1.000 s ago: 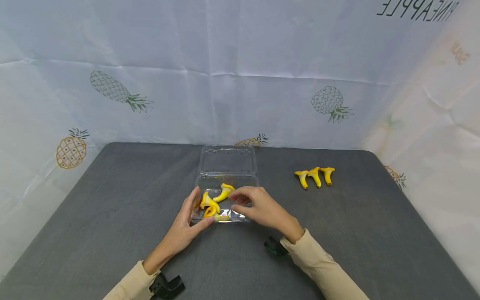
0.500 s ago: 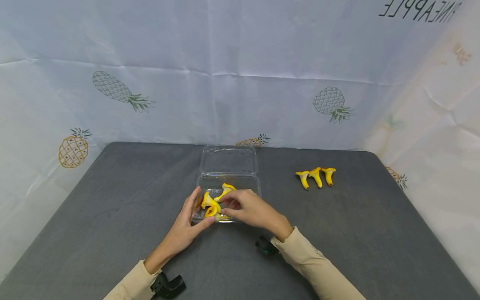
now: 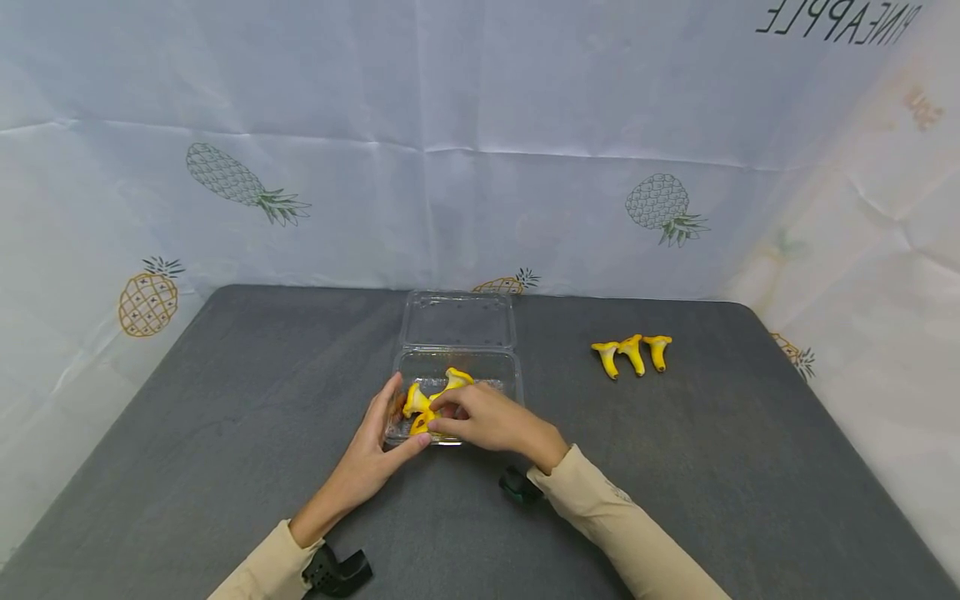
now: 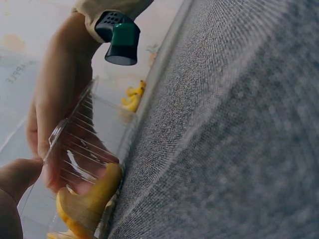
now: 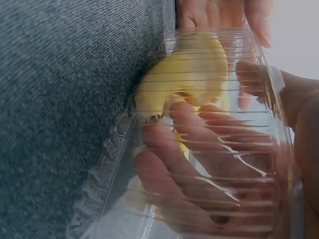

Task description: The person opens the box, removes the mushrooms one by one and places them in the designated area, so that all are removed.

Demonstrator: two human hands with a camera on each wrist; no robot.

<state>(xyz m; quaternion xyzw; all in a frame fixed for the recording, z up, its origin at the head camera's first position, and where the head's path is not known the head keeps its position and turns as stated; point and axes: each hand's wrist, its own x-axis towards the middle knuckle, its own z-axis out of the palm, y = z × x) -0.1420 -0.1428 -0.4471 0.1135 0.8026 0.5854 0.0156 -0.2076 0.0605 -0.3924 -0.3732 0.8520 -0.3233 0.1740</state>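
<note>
Fingers of the right hand (image 3: 491, 417) reach leftward, in the head view, into the clear box (image 3: 495, 363) at lower centre, thumb and forefinger narrowly apart; whether they pinch anything I cannot tell. Just left of those tips, in the box's lower left corner, lies the nearest mushroom (image 3: 418, 428), cap leftward, stem hidden by the hand. The upright mushroom (image 3: 415, 399) and the back mushroom (image 3: 458, 378) lie above it. The left hand (image 3: 367, 454) stretches straight fingers along the box's left wall, thumb at its lower edge, so both hands are near that mushroom. Three loose mushrooms (image 3: 632, 356) lie well apart at right on the grey table (image 3: 712, 467).

From the left wrist, a mushroom at bottom centre slants from lower left to upper right, its narrow end toward the right hand.

From the right wrist, a curved mushroom fills the upper centre behind the ribbed wall, bending down leftward; long, parted right fingertips lie just below it.
</note>
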